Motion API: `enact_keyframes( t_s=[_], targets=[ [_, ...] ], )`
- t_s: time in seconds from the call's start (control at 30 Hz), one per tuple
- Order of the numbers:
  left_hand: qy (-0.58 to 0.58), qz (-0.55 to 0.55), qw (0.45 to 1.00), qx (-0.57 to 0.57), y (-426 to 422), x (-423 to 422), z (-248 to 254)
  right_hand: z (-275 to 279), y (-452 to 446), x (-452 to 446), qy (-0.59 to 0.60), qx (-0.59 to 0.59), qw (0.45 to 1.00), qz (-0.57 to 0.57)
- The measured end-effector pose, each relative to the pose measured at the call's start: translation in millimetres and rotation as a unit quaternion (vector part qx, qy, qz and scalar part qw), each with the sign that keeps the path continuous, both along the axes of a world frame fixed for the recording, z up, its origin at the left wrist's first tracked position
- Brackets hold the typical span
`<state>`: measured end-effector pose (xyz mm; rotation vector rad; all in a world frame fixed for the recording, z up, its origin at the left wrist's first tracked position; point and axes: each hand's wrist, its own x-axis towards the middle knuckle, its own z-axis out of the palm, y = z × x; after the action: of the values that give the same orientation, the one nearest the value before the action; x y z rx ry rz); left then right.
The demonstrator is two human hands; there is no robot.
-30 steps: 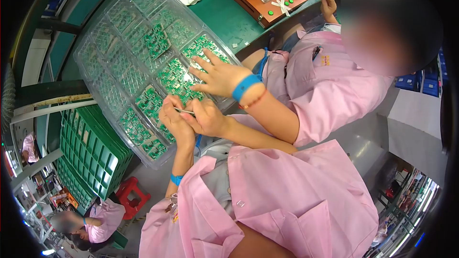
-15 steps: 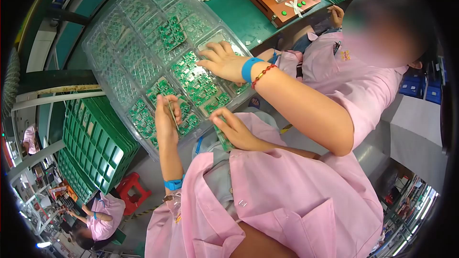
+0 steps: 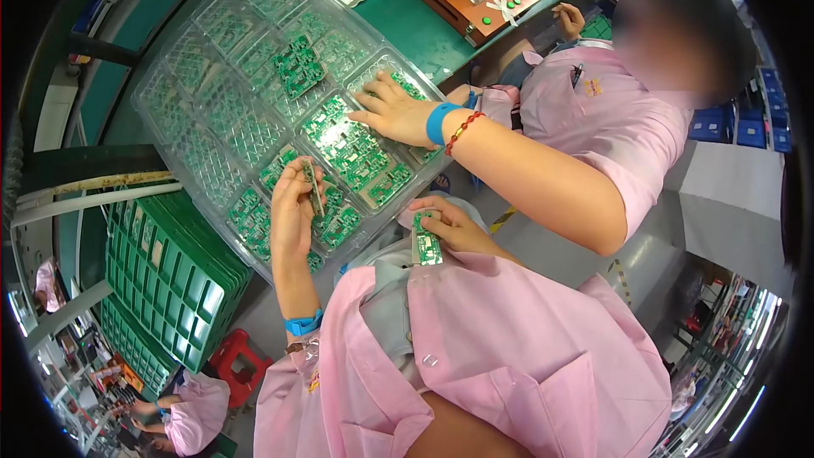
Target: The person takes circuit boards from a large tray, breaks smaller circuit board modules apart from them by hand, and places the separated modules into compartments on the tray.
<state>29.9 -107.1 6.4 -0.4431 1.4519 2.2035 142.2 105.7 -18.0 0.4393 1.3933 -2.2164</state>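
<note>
My left hand [image 3: 291,203], with a blue band at the wrist, pinches a circuit board [image 3: 315,192] seen nearly edge-on, over the near part of a clear divided plastic tray [image 3: 188,171]. Below the tray's near edge, my right hand [image 3: 454,225] grips another green circuit board [image 3: 427,246], its component face towards me and the thumb on it. Several green boards [image 3: 343,142] lie in the tray's compartments. A small stack of boards [image 3: 298,68] rests across the dividers higher up.
A co-worker's hand [image 3: 394,108], with a blue band and red bracelet, reaches over the tray from the right. An orange machine [image 3: 462,2] stands on the green bench [image 3: 394,21]. Stacked green crates [image 3: 170,263] and a red stool [image 3: 237,365] are at lower left.
My right hand has moved slightly right and turned its board so the face shows. My left hand still holds its board, now tilted. The co-worker's hand stays over the tray.
</note>
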Motion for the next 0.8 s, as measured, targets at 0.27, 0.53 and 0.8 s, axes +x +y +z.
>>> enact_keyframes(
  t_s=[0.27, 0.53, 0.8],
  targets=[
    [0.018, -0.012, 1.0, 0.003, -10.9, -3.8, -4.8, -2.6, -15.5, 1.8, -0.044, 0.023, 0.997, -0.061],
    [0.048, -0.046, 0.998, -0.003, -18.1, -4.2, 0.2, 4.6, -17.5, -8.1, -0.05, 0.071, 0.993, -0.078],
    [0.072, -0.045, 0.996, -0.008, -24.6, -6.0, 0.1, 10.9, -41.8, -31.2, 0.02, 0.113, 0.986, -0.124]
  ],
)
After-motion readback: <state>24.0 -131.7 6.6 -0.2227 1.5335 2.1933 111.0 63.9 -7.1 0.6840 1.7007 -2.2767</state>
